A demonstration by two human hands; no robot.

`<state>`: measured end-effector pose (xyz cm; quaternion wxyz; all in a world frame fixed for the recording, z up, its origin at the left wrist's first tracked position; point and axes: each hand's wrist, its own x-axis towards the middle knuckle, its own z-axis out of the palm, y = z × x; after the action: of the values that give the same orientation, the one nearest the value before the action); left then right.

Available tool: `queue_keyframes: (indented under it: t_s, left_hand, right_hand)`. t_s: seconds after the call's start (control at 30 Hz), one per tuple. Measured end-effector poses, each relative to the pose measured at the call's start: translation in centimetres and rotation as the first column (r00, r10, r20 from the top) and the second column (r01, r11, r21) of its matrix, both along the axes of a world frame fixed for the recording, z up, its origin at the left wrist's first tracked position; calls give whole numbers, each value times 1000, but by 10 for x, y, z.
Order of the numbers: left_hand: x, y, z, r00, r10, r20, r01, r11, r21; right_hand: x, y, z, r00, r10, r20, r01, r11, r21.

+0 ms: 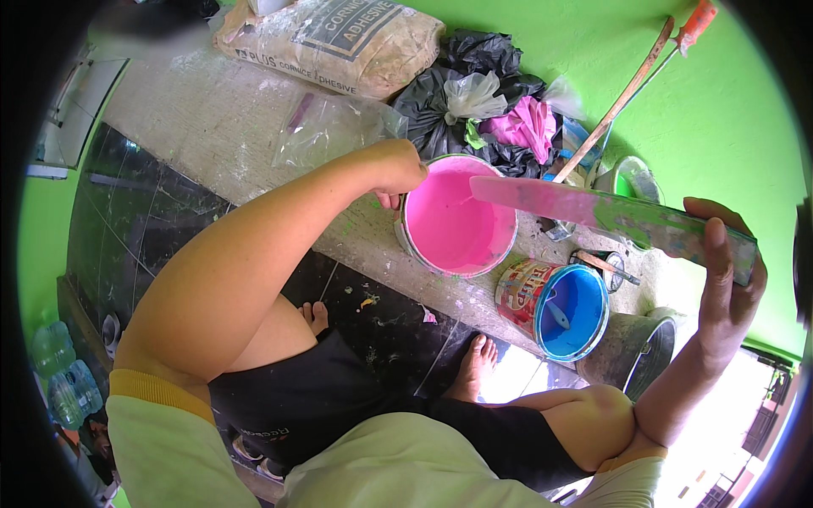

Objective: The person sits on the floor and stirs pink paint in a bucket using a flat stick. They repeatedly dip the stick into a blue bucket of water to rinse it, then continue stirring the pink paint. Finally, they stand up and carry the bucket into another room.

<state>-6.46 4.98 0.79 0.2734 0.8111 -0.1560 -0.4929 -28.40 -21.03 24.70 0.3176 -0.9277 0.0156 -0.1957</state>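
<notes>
Left hand (396, 173) grips the far-left rim of the pink paint bucket (456, 222); its fingers are hidden behind the wrist, can't tell. Right hand (724, 271) fingers wrap a flat stirring stick (593, 207), pink tip over the bucket. Blue paint can (555, 306) sits near-right on the worktop (212, 118).

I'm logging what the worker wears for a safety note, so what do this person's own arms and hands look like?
Both forearms are bare, with no gloves, watch or rings to be seen on the left hand or the right hand. The upper arms are covered by short pale yellow-green sleeves, each ending in a mustard-yellow ribbed cuff. The right cuff barely shows at the lower edge.
</notes>
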Motion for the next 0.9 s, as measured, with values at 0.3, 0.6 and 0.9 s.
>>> queue_keyframes:
  t_s: [0.3,0.6,0.9]
  left_hand:
    - [6,-1,6,1000,-15,6,15,999,-45]
    - [5,-2,8,999,-35,19,36,999,-41]
    - [-2,-3,10,999,51,9,-50,997,-63]
  right_hand:
    - [27,15,-48,948,105,-299,-80,993,92]
    - [43,38,-124,791,409,-455,-375,912,169]
    - [48,26,-150,905,339,-257,-362,931,-49]
